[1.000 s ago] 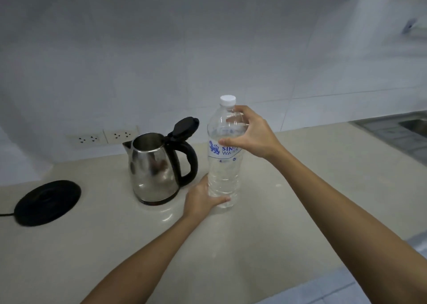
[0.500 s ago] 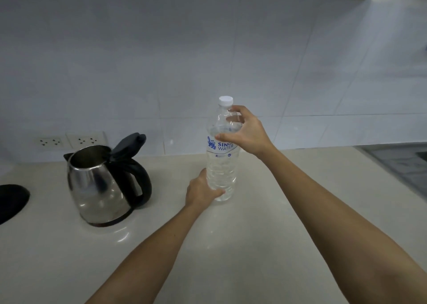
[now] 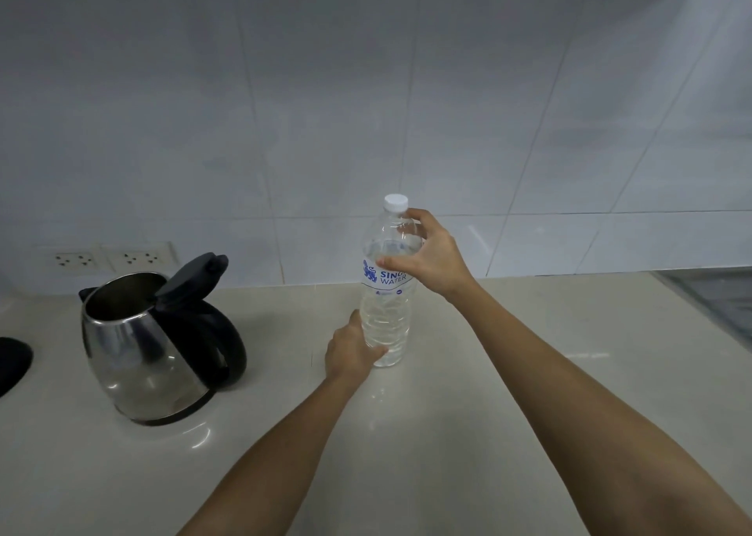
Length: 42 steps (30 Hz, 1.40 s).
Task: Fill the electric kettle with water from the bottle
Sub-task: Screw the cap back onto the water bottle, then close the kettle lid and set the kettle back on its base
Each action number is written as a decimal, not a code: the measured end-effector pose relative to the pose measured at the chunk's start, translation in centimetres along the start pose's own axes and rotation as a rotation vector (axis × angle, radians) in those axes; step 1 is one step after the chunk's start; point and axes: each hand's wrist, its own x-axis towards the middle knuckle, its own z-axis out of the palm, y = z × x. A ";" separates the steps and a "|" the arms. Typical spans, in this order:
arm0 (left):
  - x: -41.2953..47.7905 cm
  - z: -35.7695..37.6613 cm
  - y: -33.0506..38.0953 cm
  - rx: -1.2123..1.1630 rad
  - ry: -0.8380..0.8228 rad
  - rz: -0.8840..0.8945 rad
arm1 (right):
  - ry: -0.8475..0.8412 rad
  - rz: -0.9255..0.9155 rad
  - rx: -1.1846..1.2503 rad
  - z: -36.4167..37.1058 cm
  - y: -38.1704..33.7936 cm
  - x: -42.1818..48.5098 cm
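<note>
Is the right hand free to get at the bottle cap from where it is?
Probably yes: the right hand grips the water bottle just below the white cap, and nothing covers the cap.

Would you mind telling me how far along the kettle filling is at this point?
Done: the kettle stands on the counter with its lid flipped open. In hand: the left hand grips the base of the bottle and the right hand its upper part; it stands upright. Left: the white cap is on, so uncapping and pouring remain.
</note>
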 end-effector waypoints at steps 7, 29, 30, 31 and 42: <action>0.9 0.4 -1.5 -0.105 -0.034 0.079 | -0.005 0.021 0.054 0.3 1.8 0.8; -7.4 -8.7 -11.1 -0.241 0.050 0.160 | 0.444 -0.135 -0.262 12.3 0.4 -6.9; -8.0 -9.5 -12.1 -0.219 0.055 0.170 | 0.404 -0.142 -0.244 13.7 0.1 -7.5; -8.6 -10.3 -13.1 -0.197 0.062 0.165 | 0.352 -0.148 -0.218 15.0 -0.2 -8.0; -10.4 -21.4 -21.8 -0.149 0.516 -0.052 | -0.024 -0.057 0.255 23.5 -7.3 -9.2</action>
